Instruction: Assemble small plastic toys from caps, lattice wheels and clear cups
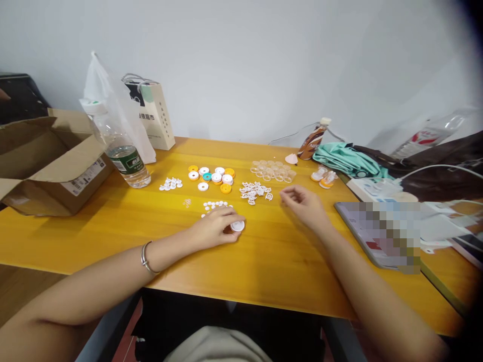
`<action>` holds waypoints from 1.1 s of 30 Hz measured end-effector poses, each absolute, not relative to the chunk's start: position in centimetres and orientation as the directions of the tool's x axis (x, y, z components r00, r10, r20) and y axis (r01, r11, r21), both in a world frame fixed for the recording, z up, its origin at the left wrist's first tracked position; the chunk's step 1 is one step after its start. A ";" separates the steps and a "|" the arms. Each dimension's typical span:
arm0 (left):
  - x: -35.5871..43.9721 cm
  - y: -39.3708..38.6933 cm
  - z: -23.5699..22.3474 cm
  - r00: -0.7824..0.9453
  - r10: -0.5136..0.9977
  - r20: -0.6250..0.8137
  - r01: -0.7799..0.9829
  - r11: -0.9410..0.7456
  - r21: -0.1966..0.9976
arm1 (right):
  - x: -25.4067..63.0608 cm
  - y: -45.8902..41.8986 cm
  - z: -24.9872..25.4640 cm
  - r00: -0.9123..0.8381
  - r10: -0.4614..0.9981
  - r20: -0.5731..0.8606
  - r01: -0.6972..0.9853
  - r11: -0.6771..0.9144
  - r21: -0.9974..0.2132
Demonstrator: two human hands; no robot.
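My left hand [217,229], with a bracelet at the wrist, is closed around a small white round plastic piece [237,225] just above the table. Its fingers curl over the rim and hide part of it. My right hand [302,203] is raised over the table, fingertips pinched together; whether anything is between them cannot be made out. Left of it lie white spoked plastic parts [255,192] in a loose pile. Small white discs [215,204] lie behind my left hand. White, orange and teal rings [216,178] stand further back, beside clear round cups [273,171].
On the left are a cardboard box [81,173], a water bottle [126,161] and a paper bag [158,115]. White stemmed parts [171,184] lie near the bottle. A tablet [362,226], power strip [372,187], green cloth [349,160] and brown bottle [313,141] are at right.
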State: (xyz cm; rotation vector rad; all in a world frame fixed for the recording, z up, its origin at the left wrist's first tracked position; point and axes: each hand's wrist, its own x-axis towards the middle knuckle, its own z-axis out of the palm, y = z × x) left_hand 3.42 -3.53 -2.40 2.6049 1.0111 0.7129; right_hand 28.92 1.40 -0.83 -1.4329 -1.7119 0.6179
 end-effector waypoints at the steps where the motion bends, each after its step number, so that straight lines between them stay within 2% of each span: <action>1: 3.4 -3.5 -2.4 0.647 0.681 0.343 0.563 -0.730 0.388 | 30.2 2.2 -0.9 0.024 0.952 0.305 0.657 0.215 -0.723; 4: 3.4 -3.5 -2.3 0.668 0.671 0.323 0.566 -0.739 0.364 | 32.9 3.9 -1.4 -0.027 0.947 0.321 0.843 0.194 -0.502; 8: 3.3 -3.8 -2.1 0.698 0.654 0.293 0.547 -0.750 0.371 | 33.3 4.6 -2.5 -0.127 0.931 0.343 0.917 0.242 -0.318; 14: 3.3 -3.9 -1.9 0.740 0.621 0.257 0.503 -0.765 0.401 | 32.5 4.9 -3.4 -0.113 0.948 0.296 0.961 0.180 -0.209; 22: 3.3 -4.2 -1.7 0.729 0.636 0.252 0.517 -0.754 0.405 | 31.4 4.2 -2.9 -0.166 0.923 0.347 0.976 0.203 -0.073; 26: 3.2 -4.4 -1.2 0.683 0.660 0.314 0.532 -0.744 0.405 | 31.3 3.9 -2.6 -0.182 0.920 0.347 0.975 0.213 -0.055; 29: 3.2 -3.5 -0.7 0.620 0.681 0.390 0.578 -0.732 0.361 | 31.3 3.9 -2.5 -0.189 0.903 0.386 0.968 0.237 -0.081; 31: 3.5 -2.3 -0.4 0.602 0.682 0.415 0.604 -0.729 0.323 | 31.3 3.9 -2.5 -0.183 0.882 0.435 0.952 0.269 -0.143; 33: 4.1 -0.8 0.0 0.623 0.662 0.416 0.598 -0.747 0.292 | 31.0 3.7 -2.3 -0.155 0.868 0.472 0.914 0.307 -0.265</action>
